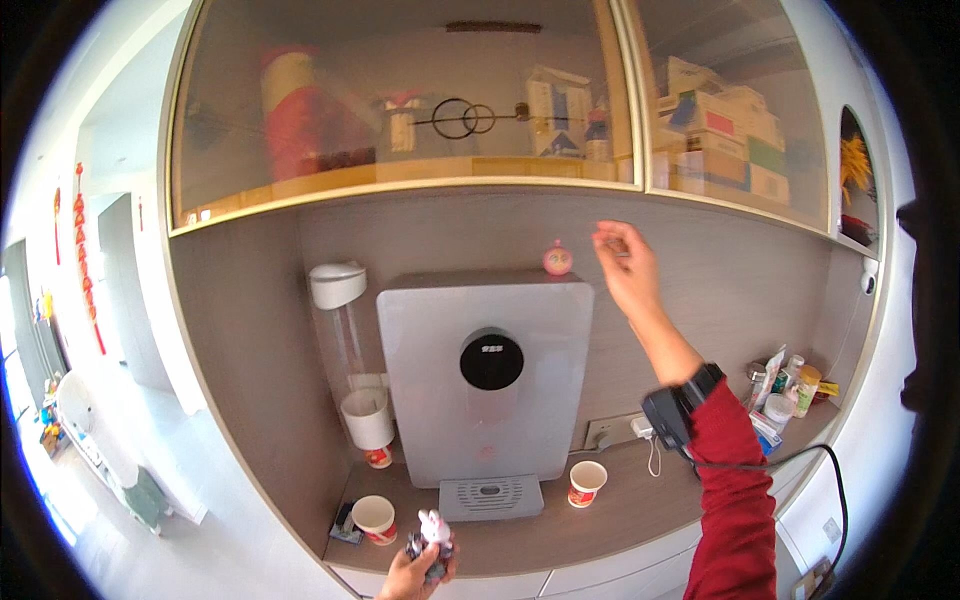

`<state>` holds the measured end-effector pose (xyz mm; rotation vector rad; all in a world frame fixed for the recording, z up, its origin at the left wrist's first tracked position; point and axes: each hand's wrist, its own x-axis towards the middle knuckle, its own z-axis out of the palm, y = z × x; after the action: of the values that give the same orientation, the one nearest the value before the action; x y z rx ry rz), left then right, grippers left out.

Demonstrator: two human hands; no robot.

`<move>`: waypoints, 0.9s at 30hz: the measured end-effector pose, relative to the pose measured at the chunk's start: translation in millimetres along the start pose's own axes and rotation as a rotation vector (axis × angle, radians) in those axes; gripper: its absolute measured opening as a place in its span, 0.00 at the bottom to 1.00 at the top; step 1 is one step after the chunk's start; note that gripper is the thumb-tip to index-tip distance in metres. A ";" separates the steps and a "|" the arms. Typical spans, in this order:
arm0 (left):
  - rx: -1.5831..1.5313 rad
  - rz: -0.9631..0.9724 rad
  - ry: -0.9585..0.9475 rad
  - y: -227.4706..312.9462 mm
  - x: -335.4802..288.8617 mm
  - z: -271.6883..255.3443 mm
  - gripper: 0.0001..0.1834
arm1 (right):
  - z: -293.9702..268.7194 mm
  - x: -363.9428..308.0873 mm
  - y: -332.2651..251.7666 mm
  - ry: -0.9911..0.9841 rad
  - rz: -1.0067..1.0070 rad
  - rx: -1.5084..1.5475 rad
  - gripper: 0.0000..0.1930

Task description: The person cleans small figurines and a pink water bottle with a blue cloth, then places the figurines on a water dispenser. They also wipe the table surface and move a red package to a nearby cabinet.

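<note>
At the bottom edge, my left hand (408,579) is closed around a small rabbit figurine (433,530) with a white-pink head; a dark grey patterned part shows between the fingers, and its lower end is hidden. My right hand (628,268) is raised, fingers loosely bent and apart, with nothing seen in them. Just left of it, not touching, a small round pink figurine (557,260) sits on the top edge of a grey wall-mounted water dispenser (430,400). A dark band with a cable circles my right wrist.
Paper cups (588,484) (374,519) stand on the counter either side of the drip tray (491,497). A cup holder tube (345,340) hangs left of the dispenser. Bottles and tubes (785,395) crowd the right corner. Glass-door cabinets (400,190) overhang; a black cable (835,480) trails from my wrist.
</note>
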<state>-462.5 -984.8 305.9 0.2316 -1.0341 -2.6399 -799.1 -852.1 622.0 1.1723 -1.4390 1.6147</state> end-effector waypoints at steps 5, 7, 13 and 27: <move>0.251 0.250 -0.094 34.3 25.3 60.4 0.13 | 2.5 -91.5 -58.7 -0.391 -0.006 0.282 0.12; 0.275 0.290 -0.115 42.4 35.6 82.8 0.13 | 8.9 -126.9 -76.6 -0.630 0.037 0.231 0.17; 0.365 0.282 -0.156 49.1 48.1 114.2 0.12 | 21.7 -163.4 -79.9 -0.916 0.166 0.193 0.28; 0.349 0.276 -0.173 53.5 49.7 99.3 0.18 | 46.4 33.1 -35.0 -0.554 -0.041 -0.094 0.19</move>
<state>-523.1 -975.3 412.8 -0.0663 -1.4665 -2.2524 -770.9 -894.4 665.5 1.6630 -1.7876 1.2251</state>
